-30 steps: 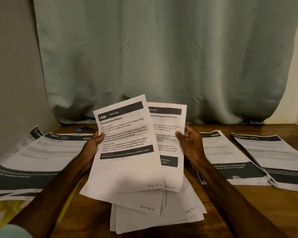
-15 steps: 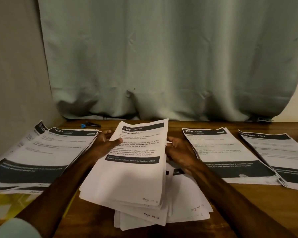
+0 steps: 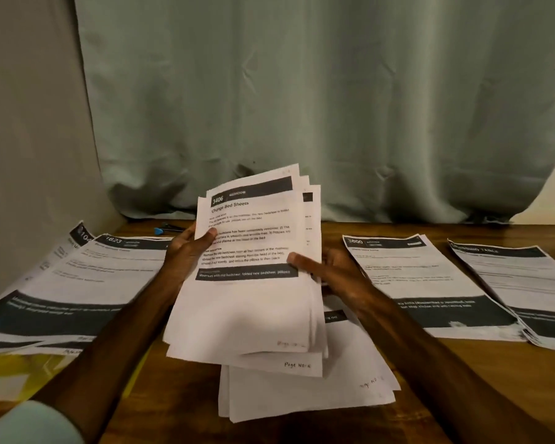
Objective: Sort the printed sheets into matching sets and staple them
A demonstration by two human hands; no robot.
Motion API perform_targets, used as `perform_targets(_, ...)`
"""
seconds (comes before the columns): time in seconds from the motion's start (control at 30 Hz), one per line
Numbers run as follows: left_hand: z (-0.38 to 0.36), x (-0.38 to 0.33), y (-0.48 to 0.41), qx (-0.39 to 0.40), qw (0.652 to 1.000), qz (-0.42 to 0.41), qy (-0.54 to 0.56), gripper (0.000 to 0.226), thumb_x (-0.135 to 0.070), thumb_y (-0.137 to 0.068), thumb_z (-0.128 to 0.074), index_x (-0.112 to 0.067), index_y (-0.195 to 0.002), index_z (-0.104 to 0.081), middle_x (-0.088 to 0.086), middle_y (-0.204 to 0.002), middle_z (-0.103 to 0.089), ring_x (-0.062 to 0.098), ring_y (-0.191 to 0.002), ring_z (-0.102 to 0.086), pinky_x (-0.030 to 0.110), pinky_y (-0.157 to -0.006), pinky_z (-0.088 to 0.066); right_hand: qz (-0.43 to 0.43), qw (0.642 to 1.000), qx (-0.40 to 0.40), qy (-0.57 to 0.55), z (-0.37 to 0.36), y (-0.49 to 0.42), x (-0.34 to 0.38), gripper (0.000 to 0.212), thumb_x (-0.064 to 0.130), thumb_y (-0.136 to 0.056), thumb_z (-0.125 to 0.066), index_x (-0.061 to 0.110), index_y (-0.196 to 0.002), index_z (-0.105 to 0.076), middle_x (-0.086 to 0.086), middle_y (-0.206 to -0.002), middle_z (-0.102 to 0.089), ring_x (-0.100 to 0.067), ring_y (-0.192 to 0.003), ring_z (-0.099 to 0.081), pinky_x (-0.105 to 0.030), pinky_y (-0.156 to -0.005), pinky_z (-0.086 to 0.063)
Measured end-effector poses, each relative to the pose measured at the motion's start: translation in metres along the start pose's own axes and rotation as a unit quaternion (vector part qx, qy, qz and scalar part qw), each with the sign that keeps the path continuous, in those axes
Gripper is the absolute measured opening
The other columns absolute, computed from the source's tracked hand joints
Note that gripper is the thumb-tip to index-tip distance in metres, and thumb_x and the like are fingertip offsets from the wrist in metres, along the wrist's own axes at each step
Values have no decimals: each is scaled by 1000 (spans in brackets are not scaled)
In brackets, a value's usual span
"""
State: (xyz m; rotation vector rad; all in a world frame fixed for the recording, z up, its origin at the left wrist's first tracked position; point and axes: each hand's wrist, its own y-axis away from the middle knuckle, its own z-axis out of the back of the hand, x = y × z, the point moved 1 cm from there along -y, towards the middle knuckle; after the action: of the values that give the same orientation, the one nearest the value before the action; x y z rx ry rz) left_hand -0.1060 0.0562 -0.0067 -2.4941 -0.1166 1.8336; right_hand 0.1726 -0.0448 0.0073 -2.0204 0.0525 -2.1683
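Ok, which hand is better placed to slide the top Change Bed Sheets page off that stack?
Right, probably. The left hand grips the held stack at its left edge, carrying it; the right hand pinches the right edge, where the sheets fan apart.

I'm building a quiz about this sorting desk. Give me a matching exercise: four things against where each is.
1. 3406 stack
2. 1623 sheet
3. 3800 sheet
4. blue-tipped item

A. flat on the table, right side
B. far table edge, near the curtain
C. held in left hand and right hand
D. flat on the table, left side

Pairs: 1-C, 2-D, 3-A, 4-B
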Motion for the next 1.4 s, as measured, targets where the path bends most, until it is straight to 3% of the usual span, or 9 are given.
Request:
perform_targets(0.1,-4,4,5,44,997,56,39,60,-31,-81,-79,-14,-136,-61,14,-124,-71,38,-107,-71,59,-92,-57,35,998,-33,29,0,-5,-3,22,15,-93,-72,27,-111,-67,18,-100,-73,4,-80,-73,-12,-60,-54)
perform_targets(0.23,-18,5,20,174,973,129,74,39,-20,-96,-64,-15,-134,-61,17,-128,-69,39,-118,-65,55,-89,-58,44,995,-86,-27,7,-8,-1,15,18,-94,-71,26,-107,-69,4,-106,-78,-18,-88,-77,-33,-72,-63)
perform_targets(0.47,-3,9,4,117,987,80,74,52,-12,-86,-71,-15,-136,-60,16,-128,-69,36,-115,-68,52,-85,-61,25,987,-151,-41,20,-13,-2,42,44,-105,-48,12,-103,-75,-12,-100,-77,-23,-85,-76,-37,-68,-60)
perform_targets(0.63,24,4,-11,64,990,36,124,71,-22,-78,-85,-16,-143,-56,15,-142,-60,33,-125,-62,46,-89,-58,60,916,-199,342,49,-16,-4,7,16,-96,-68,22,-97,-71,1,-105,-72,-13,-92,-63,-27,-85,-48)
perform_targets(0.73,24,4,-10,83,985,28,146,54,-14,-92,-70,-12,-144,-55,15,-138,-63,33,-122,-63,53,-99,-55,17,899,-128,419,45,-17,-13,33,41,-87,-78,19,-110,-71,2,-104,-71,-12,-90,-60,-26,-81,-46)
perform_targets(0.83,20,5,-8,95,988,14,125,73,-17,-79,-85,-12,-144,-55,16,-142,-60,37,-131,-57,56,-107,-47,-41,879,-74,470,38,-15,-24,50,71,-72,-75,33,-101,-58,11,-95,-65,-8,-83,-58,-25,-71,-48)
perform_targets(0.97,20,5,-8,79,991,8,107,72,-18,-74,-84,-14,-142,-57,16,-138,-63,39,-129,-58,59,-107,-46,-86,851,-62,514,31,-19,-29,74,68,-76,-74,20,-129,-54,-2,-132,-61,-22,-115,-56,-27,-84,-41)
perform_targets(1.17,20,6,-7,77,992,2,100,69,-19,-77,-82,-14,-141,-57,17,-136,-64,40,-126,-60,62,-107,-44,-110,862,-91,487,38,-32,-36,71,68,-65,-82,16,-110,-64,-4,-108,-67,-20,-98,-61,-41,-91,-55)
perform_targets(1.4,15,5,-5,60,995,5,85,59,-15,-81,-74,-15,-138,-59,14,-128,-69,35,-117,-67,53,-95,-57,-97,888,-137,429,43,-32,-34,44,49,-65,-92,20,-82,-64,3,-83,-65,-12,-76,-58,-28,-67,-48)
